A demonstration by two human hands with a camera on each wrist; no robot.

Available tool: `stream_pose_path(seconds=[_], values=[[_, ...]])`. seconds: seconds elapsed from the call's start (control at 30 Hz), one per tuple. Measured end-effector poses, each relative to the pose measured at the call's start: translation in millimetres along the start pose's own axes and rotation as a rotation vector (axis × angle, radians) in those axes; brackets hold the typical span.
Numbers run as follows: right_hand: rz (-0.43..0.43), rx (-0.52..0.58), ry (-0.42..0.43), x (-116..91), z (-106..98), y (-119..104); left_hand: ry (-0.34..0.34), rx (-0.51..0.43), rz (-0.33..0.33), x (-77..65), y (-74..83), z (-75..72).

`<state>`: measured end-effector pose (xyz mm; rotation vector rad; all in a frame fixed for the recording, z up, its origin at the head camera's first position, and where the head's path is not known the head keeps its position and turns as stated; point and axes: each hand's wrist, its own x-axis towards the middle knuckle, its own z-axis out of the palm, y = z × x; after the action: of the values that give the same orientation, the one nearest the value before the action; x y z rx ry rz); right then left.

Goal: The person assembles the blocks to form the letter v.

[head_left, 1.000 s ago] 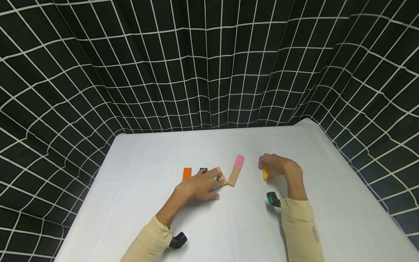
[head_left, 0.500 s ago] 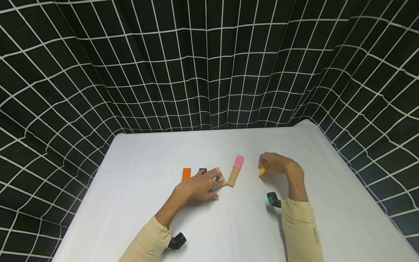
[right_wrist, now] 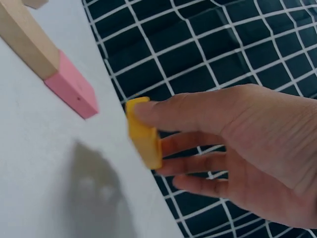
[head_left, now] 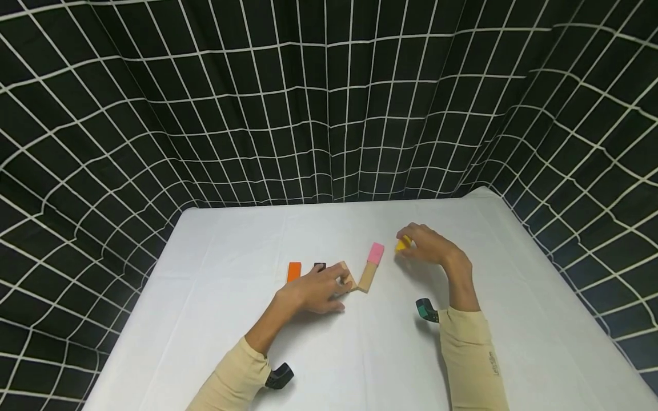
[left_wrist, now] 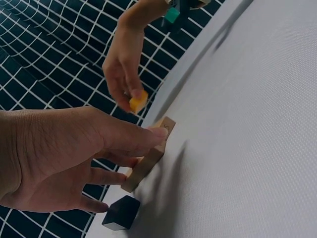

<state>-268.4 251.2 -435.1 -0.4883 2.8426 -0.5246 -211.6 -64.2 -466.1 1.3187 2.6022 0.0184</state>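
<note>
Head view: the right hand pinches a yellow block above the counter, near the pink block. Left wrist view: the left hand grips a wooden block, its dark marking indistinguishable from the head. Right wrist view: the yellow block, likely light and stiff, suits pinching across opposite faces.

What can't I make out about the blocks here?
Head: most of the black block, behind the left hand.
Left wrist: the marking on the wood, too small to read.
Right wrist: the wooden block touching the pink block, cut off upper left.
Right wrist: part of the yellow block, behind the right hand.
</note>
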Motion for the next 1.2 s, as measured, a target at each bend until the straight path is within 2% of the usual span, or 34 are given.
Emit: stream_pose_path(seconds=[0.13, 0.27, 0.43, 0.63, 0.93, 1.2], values=[[-0.040, -0.015, 0.084, 9.9, 7.5, -4.0, 0.006, 0.010, 0.013, -0.5, 0.0, -1.6], [-0.052, -0.083, 0.157, 19.4, 14.8, -8.5, 0.005, 0.026, 0.015, 0.7, 0.2, -2.8], [-0.055, -0.152, 0.217, 29.4, 26.3, -8.2, 0.001, 0.035, 0.010, 2.0, 0.7, -3.0], [-0.045, -0.158, 0.281, 37.4, 42.7, -7.8, -0.013, 0.040, -0.004, 1.3, 1.0, -1.9], [-0.014, -0.159, 0.226, 43.9, 54.6, -9.9, -0.001, 0.044, 0.002, 0.3, 1.1, -1.2], [-0.054, -0.107, 0.195, 35.4, 41.6, -9.1, -0.006, 0.030, -0.011, -1.4, -0.1, -2.4]])
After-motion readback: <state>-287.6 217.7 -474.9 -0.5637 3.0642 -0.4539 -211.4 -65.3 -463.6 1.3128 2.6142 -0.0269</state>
